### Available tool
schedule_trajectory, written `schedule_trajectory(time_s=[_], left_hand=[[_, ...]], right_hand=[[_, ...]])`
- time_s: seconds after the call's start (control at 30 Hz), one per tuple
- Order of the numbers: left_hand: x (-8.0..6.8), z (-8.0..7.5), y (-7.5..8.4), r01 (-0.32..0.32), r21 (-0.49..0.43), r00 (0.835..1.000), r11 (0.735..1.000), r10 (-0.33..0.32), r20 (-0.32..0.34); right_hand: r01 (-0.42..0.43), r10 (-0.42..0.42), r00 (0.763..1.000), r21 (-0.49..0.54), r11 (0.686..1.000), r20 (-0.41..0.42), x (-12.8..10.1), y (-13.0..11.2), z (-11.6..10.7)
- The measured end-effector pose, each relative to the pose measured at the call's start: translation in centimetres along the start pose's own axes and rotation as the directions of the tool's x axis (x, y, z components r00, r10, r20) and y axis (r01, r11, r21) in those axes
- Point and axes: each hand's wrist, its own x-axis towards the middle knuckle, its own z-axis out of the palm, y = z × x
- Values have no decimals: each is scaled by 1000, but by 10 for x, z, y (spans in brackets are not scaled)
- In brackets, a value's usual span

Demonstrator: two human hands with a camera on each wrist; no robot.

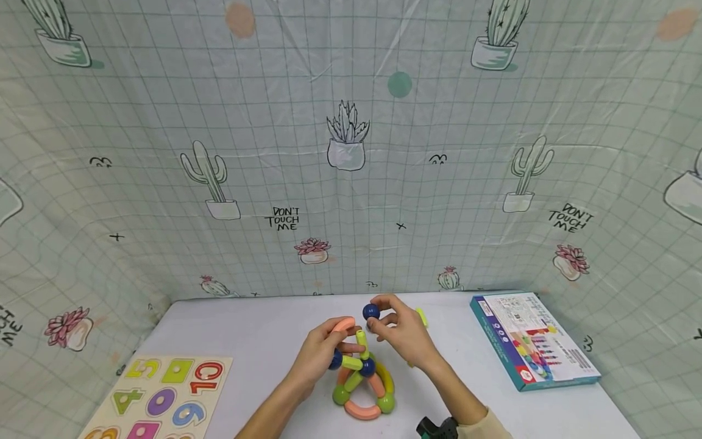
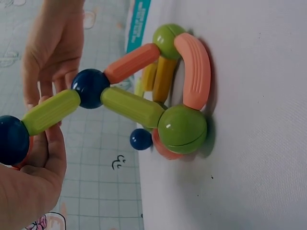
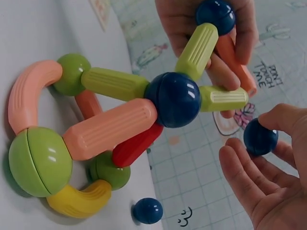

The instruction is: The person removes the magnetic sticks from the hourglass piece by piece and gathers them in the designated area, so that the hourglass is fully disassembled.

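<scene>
A magnetic ball-and-rod structure [image 1: 363, 412] stands on the table, with green balls, curved rods and a blue top ball [image 3: 173, 99]. Two yellow-green rods [image 3: 223, 98] [image 3: 197, 51] branch from that top ball, one of them ending in another blue ball [image 3: 215, 17]. My left hand [image 1: 318, 353] grips an orange rod [image 1: 343, 324] joined to this outer ball, and a finger touches the free yellow-green rod. Between thumb and fingers, my right hand [image 1: 404, 329] pinches a loose blue ball [image 1: 371, 311], held apart from the rod's end.
Another blue ball [image 3: 147, 211] lies on the table behind the structure. A yellow-green rod [image 1: 421, 316] is partly hidden beyond the right hand. A toy box [image 1: 559, 335] lies at right, a number board [image 1: 219, 378] at left. A patterned cloth [image 1: 351, 201] hangs behind.
</scene>
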Motion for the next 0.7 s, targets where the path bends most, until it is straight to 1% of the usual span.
schedule_trajectory(time_s=[0.23,0.3,0.37,0.43,0.5,0.6,0.7], left_hand=[[0,2,1,8,9,1000,1000,-8,-26],[-1,2,1,8,6,1000,1000,-8,-28],[-1,2,1,8,2,1000,1000,-8,-27],[-1,2,1,6,0,1000,1000,-6,-25],[-1,2,1,3,-3,1000,1000,-3,-22],[-1,2,0,-2,1,1000,1000,2,-24],[-1,2,1,-4,-1,1000,1000,4,-26]], right_hand=[[-82,79,996,-103,991,-31,6,13,-4],[-114,110,993,-144,983,-35,9,19,-6],[-141,138,990,-210,967,-29,10,25,-7],[-170,173,985,-280,945,-13,10,30,-8],[-185,202,979,-359,915,8,11,36,-7],[-196,233,972,-465,864,25,12,43,-6],[-193,250,968,-560,805,26,15,47,-3]])
